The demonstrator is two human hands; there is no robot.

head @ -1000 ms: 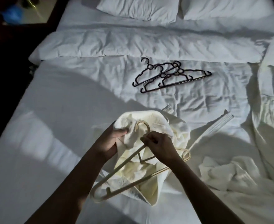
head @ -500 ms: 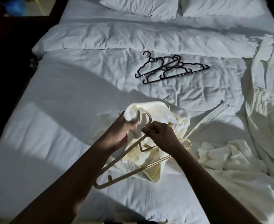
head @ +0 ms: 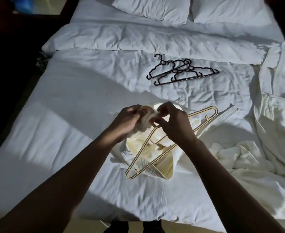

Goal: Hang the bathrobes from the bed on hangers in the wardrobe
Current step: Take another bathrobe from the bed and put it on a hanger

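Left hand (head: 128,121) grips bathrobe (head: 165,165) | right hand (head: 174,126) pinches hanger (head: 141,149) neck | hook partly hidden

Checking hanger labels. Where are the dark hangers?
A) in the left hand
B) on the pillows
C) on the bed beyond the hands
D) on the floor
C: the dark hangers lie piled on the bed, beyond the left hand and right hand gripping the cream hanger and bathrobe.

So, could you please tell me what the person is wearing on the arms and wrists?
Nothing that shows: the left arm and right arm are bare as far up as the picture reaches, with no sleeves, gloves, watch or bracelet. No ring is visible on the fingers, though the light is dim.
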